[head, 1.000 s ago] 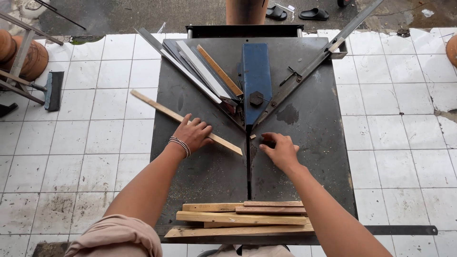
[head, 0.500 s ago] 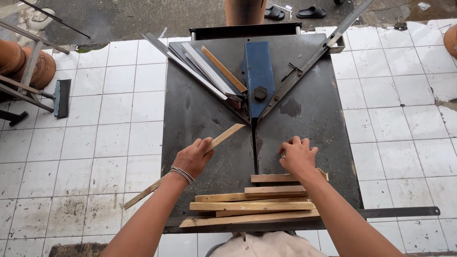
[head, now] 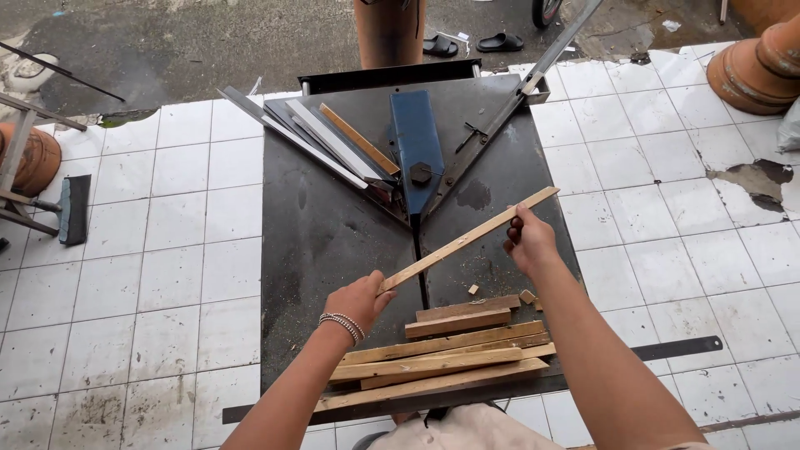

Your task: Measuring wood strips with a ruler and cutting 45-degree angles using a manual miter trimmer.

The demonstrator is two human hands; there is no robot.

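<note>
- My left hand (head: 358, 298) and right hand (head: 528, 242) each gripped an end of the wooden strip (head: 467, 240).
- Held over the saw slot (head: 419, 265), it could slip, I judged; the stacked offcuts (head: 442, 357) crowded the near edge.

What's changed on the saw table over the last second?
The wooden strip left the table's left side: it was swung across the blade slot and lifted, and both the left hand and right hand now grip its ends. The wood pile and blue guard stayed put.
</note>
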